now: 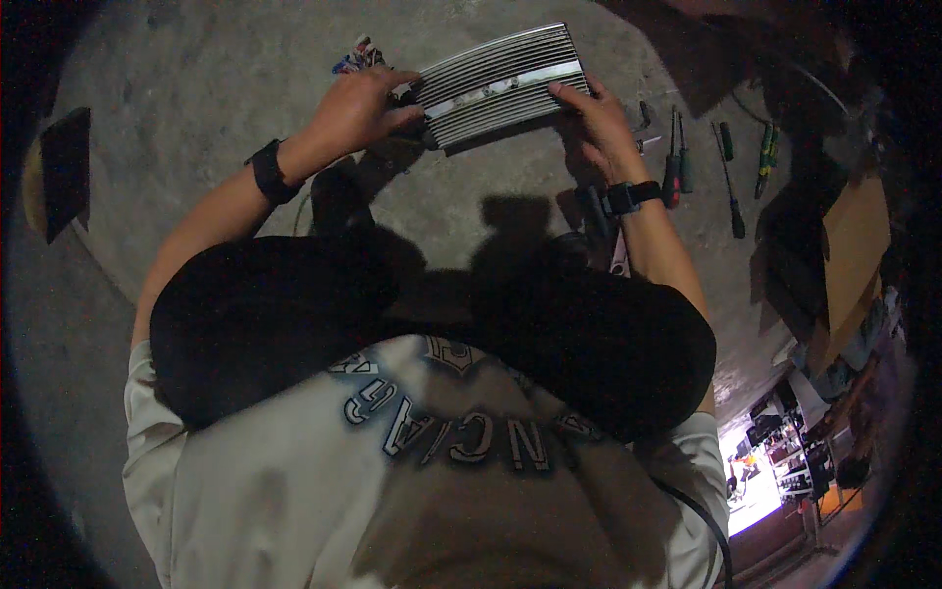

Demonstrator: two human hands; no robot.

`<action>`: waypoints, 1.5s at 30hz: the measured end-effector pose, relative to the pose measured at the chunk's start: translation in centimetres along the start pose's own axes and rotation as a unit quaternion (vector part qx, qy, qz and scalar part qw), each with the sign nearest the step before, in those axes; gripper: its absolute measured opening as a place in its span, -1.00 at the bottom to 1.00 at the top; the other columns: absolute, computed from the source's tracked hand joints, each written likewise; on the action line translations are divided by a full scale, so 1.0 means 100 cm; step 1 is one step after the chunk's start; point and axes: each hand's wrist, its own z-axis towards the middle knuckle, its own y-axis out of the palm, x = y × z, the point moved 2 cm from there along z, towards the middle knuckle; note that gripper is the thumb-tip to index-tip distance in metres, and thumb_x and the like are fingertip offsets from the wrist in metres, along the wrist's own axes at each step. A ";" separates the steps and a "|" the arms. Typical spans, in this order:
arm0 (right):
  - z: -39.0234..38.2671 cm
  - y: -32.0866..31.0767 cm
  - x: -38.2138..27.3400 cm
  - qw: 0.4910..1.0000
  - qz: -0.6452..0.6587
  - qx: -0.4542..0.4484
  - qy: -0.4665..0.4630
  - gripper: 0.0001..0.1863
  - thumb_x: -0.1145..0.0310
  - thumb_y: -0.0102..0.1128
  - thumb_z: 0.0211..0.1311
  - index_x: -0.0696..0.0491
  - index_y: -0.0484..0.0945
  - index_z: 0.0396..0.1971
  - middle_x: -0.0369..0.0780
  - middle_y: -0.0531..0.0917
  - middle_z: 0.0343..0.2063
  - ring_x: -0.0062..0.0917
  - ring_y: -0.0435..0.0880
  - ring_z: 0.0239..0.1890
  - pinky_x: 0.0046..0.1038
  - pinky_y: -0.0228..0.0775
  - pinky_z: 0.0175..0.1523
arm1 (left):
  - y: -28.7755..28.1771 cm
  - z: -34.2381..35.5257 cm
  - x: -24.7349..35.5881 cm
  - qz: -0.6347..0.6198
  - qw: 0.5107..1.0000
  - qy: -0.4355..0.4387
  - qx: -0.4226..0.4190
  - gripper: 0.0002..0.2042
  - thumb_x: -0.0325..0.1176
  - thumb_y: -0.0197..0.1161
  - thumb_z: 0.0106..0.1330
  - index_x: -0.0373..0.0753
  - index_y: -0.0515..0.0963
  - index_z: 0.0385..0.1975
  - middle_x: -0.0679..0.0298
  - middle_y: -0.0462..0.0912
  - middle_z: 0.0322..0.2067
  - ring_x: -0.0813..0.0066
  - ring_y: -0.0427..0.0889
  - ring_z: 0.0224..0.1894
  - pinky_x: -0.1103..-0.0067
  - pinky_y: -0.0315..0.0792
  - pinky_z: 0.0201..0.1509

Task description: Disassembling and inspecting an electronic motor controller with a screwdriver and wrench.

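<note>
Above the concrete floor, I hold a silver finned metal case (496, 90) with a smooth bright band along its middle. It tilts, with its right end higher in the picture. My left hand (355, 108) is closed about its left end, index finger and thumb at the two corners. Dark wires show between those fingers. A bundle of coloured wires and connectors (362, 56) sticks out just beyond that hand. My right hand (603, 128) grips the right end, thumb lying on the ribbed top; its other fingers are partly hidden beneath.
Right of the case lie a red-and-black screwdriver (672, 179), a dark-handled screwdriver (686, 169), a long thin screwdriver (737, 218) and a green-and-yellow hand tool (765, 162). A wrench (619, 257) is by my right knee. Cardboard (856, 250) stands far right; a dark panel (67, 175) far left.
</note>
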 end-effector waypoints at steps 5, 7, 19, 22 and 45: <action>0.006 -0.003 0.003 0.999 -0.033 0.024 -0.001 -0.59 0.42 0.40 0.18 0.17 0.59 0.03 -0.23 0.71 -0.15 -0.50 0.67 -0.16 -0.49 0.49 -0.05 | 0.009 0.008 -0.017 -0.113 0.992 -0.008 0.052 -0.63 -0.11 0.25 0.39 -0.16 0.62 0.08 0.06 0.70 -0.33 0.28 0.70 -0.28 0.43 0.53 -0.16; 0.002 -0.003 -0.005 0.984 -0.170 0.052 -0.004 -0.60 0.38 0.38 0.19 0.19 0.59 0.01 -0.24 0.71 -0.18 -0.51 0.67 -0.17 -0.50 0.47 -0.06 | 0.005 0.008 -0.018 -0.151 0.984 0.007 0.096 -0.64 -0.09 0.16 0.46 -0.15 0.61 0.10 0.11 0.69 -0.38 0.38 0.68 -0.33 0.47 0.51 -0.18; 0.017 -0.003 0.004 0.987 -0.150 0.061 0.011 -0.65 0.29 0.30 0.24 0.15 0.59 -0.04 -0.28 0.69 -0.26 -0.58 0.60 -0.30 -0.52 0.44 -0.18 | -0.018 0.012 -0.007 -0.283 0.952 -0.104 0.049 -0.66 -0.17 0.01 0.55 -0.11 0.55 0.19 0.36 0.56 -0.42 0.60 0.53 -0.32 0.60 0.44 -0.19; 0.021 0.000 -0.005 0.963 -0.256 0.065 0.056 -0.69 0.34 0.27 0.26 0.19 0.58 -0.06 -0.25 0.69 -0.26 -0.56 0.61 -0.28 -0.50 0.45 -0.16 | -0.011 0.009 -0.012 -0.243 0.962 -0.121 0.010 -0.68 -0.20 0.07 0.52 -0.13 0.57 0.15 0.29 0.60 -0.40 0.54 0.61 -0.23 0.55 0.48 -0.09; 0.030 -0.020 0.007 0.942 -0.328 0.066 0.008 -0.63 0.29 0.21 0.26 0.25 0.60 -0.05 -0.11 0.72 -0.22 -0.39 0.69 -0.27 -0.33 0.52 -0.15 | -0.023 0.008 -0.068 -0.612 0.755 -0.224 0.073 -0.55 -0.30 0.02 0.50 -0.31 0.34 0.33 0.52 0.42 -0.38 0.70 0.35 -0.36 0.72 0.28 -0.30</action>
